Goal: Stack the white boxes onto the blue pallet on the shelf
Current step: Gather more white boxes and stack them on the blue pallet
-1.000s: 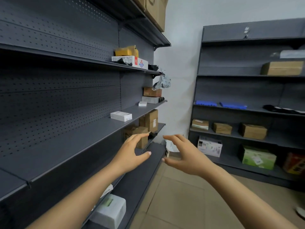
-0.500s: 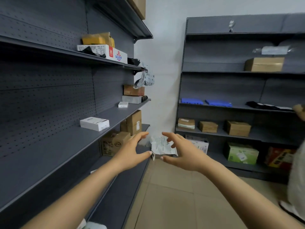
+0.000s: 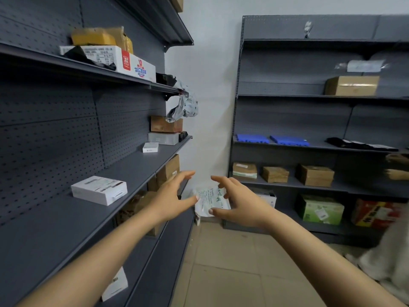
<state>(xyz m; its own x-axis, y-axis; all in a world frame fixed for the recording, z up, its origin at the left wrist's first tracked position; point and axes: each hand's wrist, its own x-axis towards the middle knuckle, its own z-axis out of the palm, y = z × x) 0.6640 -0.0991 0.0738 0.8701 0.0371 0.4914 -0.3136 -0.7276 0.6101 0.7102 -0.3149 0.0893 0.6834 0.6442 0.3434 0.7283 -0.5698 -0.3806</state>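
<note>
A white box (image 3: 99,190) lies on the middle shelf (image 3: 66,218) of the left rack. A smaller white box (image 3: 150,147) sits farther back on that shelf. Two blue pallets (image 3: 252,138) (image 3: 288,140) lie side by side on a shelf of the far rack. My left hand (image 3: 171,197) and my right hand (image 3: 236,201) are stretched out in front of me, palms facing each other, fingers spread and holding nothing. Both hover in the aisle, right of the nearer white box.
Brown cartons (image 3: 314,175) and a green box (image 3: 319,209) fill the far rack's lower shelves. A white bag (image 3: 210,199) stands on the floor in the corner. Another white box (image 3: 115,286) rests on the left rack's bottom shelf. A person's light clothing (image 3: 389,262) shows at right.
The view has moved forward along the aisle, so the left rack's white box and the far rack appear closer. Both hands keep the same open pose.
</note>
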